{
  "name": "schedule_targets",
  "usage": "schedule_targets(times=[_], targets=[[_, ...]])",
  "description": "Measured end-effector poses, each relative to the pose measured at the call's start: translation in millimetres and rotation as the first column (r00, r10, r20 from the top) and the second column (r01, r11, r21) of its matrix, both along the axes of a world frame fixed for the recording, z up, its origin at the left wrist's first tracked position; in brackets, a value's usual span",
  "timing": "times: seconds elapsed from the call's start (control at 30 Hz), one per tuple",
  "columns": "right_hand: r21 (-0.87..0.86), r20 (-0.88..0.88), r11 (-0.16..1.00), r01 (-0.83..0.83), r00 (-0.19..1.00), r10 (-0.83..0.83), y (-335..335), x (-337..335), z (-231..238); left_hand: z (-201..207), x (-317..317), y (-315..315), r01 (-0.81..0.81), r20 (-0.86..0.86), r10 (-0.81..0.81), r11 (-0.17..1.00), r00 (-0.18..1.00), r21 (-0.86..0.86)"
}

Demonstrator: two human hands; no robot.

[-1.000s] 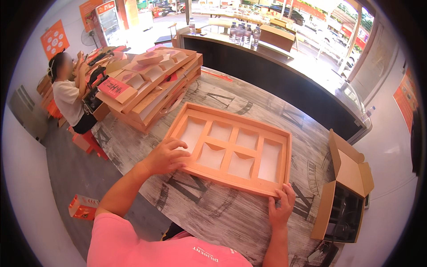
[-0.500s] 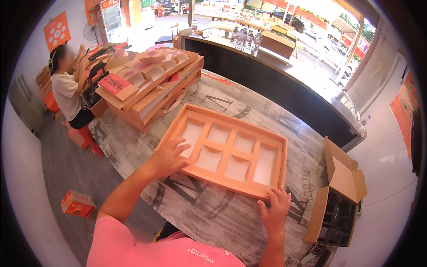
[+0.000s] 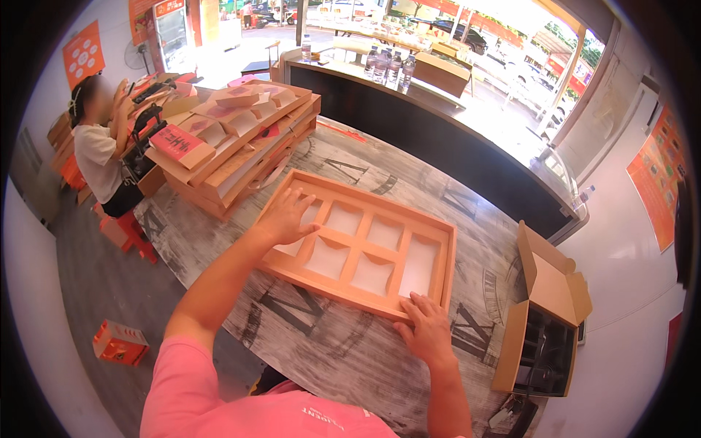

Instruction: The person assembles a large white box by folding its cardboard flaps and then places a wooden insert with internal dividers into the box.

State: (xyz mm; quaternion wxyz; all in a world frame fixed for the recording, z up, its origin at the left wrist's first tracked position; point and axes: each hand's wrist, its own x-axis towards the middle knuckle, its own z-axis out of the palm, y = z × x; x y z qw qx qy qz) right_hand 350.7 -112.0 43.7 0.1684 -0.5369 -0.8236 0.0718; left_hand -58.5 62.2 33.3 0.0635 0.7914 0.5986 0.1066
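Note:
A shallow orange-brown cardboard tray box (image 3: 343,292) lies flat in front of me. Inside it, a divider insert (image 3: 356,255) frames several white-bottomed compartments. My left hand (image 3: 286,219) is open, its fingers spread over the leftmost compartment and partly covering it. Whether those fingertips press on the insert, I cannot tell. At the near right part of the tray, my right hand (image 3: 427,328) rests on the front wall with its fingers stretched toward the rightmost compartment. Neither hand holds anything.
Stacked cardboard trays (image 3: 241,157) stand at the table's far left. An opened brown carton (image 3: 544,343) with black contents sits at the right edge. Bottles (image 3: 391,69) stand on the counter behind. A person (image 3: 98,146) sits at the left; a red-orange box (image 3: 120,343) is on the floor.
My left hand has moved farther over the leftmost compartment. My right hand has shifted left from the near right corner along the front wall. The whole view has turned slightly.

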Motion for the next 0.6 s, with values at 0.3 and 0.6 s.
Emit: schedule_targets(times=[0.3,0.6], targets=[[0.098,-0.025,0.995,-0.011,1.0,0.014,-3.8,-1.1,-1.7,-23.3,8.8,48.9,-0.127,-0.025,0.126,0.991,0.992,-0.042],[0.22,-0.071,0.975,-0.009,0.997,0.025,-5.3,-7.5,-8.9,-21.1,8.3,31.2,-0.122,-0.048,0.121,0.992,0.992,-0.019]])
